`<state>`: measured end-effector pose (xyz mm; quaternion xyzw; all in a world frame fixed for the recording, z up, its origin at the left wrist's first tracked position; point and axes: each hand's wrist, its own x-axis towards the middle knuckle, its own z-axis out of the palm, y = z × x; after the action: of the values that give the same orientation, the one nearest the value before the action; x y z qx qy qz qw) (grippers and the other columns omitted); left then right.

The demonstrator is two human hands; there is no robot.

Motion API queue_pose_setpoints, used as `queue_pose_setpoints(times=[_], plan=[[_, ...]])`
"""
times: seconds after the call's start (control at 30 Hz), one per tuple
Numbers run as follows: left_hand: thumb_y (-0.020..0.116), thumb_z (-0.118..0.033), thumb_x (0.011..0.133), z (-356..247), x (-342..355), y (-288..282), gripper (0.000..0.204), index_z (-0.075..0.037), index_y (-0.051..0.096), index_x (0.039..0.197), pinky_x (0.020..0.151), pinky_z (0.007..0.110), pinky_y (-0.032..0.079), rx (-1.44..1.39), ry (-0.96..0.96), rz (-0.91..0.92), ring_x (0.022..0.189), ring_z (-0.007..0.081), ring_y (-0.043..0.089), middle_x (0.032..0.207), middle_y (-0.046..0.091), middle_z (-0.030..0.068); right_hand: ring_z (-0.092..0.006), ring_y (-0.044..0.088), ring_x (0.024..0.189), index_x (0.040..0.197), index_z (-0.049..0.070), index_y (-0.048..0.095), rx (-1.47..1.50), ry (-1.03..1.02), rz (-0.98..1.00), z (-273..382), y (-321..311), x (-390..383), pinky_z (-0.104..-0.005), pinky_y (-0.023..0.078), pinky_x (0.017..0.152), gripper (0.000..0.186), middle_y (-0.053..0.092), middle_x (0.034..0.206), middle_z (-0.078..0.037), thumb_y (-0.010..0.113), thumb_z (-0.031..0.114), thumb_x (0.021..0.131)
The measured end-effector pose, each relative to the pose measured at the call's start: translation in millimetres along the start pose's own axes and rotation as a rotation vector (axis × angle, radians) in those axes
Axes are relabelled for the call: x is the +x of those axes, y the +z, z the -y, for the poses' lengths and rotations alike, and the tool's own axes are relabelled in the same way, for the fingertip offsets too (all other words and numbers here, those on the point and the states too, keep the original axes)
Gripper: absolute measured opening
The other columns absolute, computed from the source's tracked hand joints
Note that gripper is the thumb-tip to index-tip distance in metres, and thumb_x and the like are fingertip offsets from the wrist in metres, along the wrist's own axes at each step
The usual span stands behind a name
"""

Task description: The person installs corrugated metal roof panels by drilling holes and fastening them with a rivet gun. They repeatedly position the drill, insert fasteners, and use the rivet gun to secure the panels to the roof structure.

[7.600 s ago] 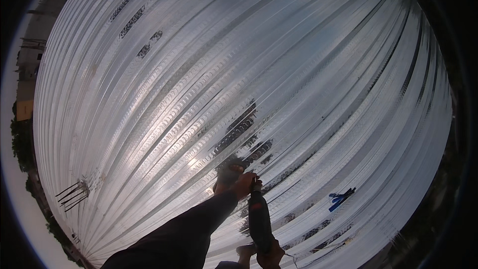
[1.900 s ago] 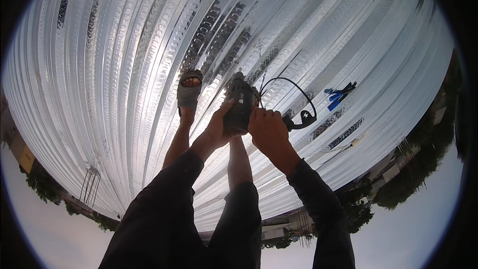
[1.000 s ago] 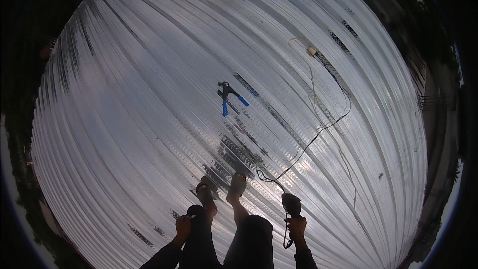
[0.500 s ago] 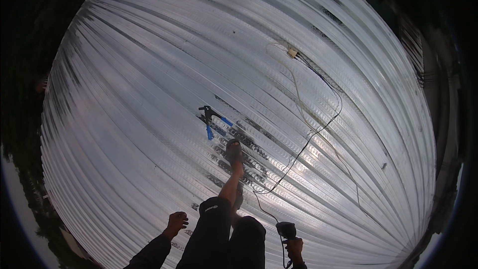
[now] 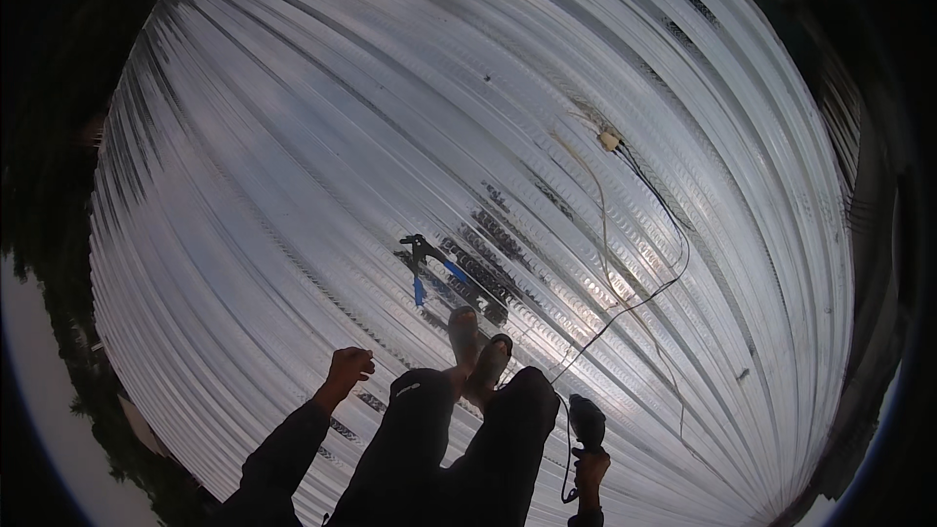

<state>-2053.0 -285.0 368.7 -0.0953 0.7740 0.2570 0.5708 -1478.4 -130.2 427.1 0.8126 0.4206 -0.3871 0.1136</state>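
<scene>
The person stands on a corrugated metal roof (image 5: pixel 293 185), both sandalled feet (image 5: pixel 476 351) side by side. The right hand (image 5: pixel 589 468), at five o'clock from the feet, has its fingers clenched around a dark power drill (image 5: pixel 587 423), whose black cord (image 5: pixel 644 283) trails off toward one o'clock. The left hand (image 5: pixel 347 369), at nine o'clock, is curled loosely, grasping nothing. Blue-handled pliers (image 5: pixel 422 263) lie just beyond the feet, at eleven o'clock.
</scene>
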Motion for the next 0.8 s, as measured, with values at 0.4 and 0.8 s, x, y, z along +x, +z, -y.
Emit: queue_pose_setpoints(times=[0.4, 0.8], plan=[[0.066, -0.028, 0.089, -279, 230, 128, 0.025, -0.004, 0.073, 0.089, 0.078, 0.047, 0.053, 0.604, 0.386, -0.272, 0.085, 0.0379, 0.068, 0.087, 0.072, 0.0174, -0.0358, 0.071, 0.077, 0.092, 0.01, 0.077, -0.344, -0.088, 0.188, 171, -66, 167, -0.0458, 0.054, 0.068, 0.025, 0.071, 0.086, -0.02, 0.084, 0.02, 0.071], [0.073, -0.03, 0.085, -626, 596, 320, 0.035, -0.01, 0.07, 0.113, 0.097, 0.047, 0.043, 1.092, 0.931, -0.675, 0.108, 0.0327, 0.062, 0.107, 0.07, 0.0125, -0.0195, 0.058, 0.067, 0.109, 0.003, 0.069, -0.29, 0.274, 0.316, 334, -91, 284, -0.036, 0.045, 0.061, 0.029, 0.065, 0.076, -0.011, 0.071, 0.014, 0.082]])
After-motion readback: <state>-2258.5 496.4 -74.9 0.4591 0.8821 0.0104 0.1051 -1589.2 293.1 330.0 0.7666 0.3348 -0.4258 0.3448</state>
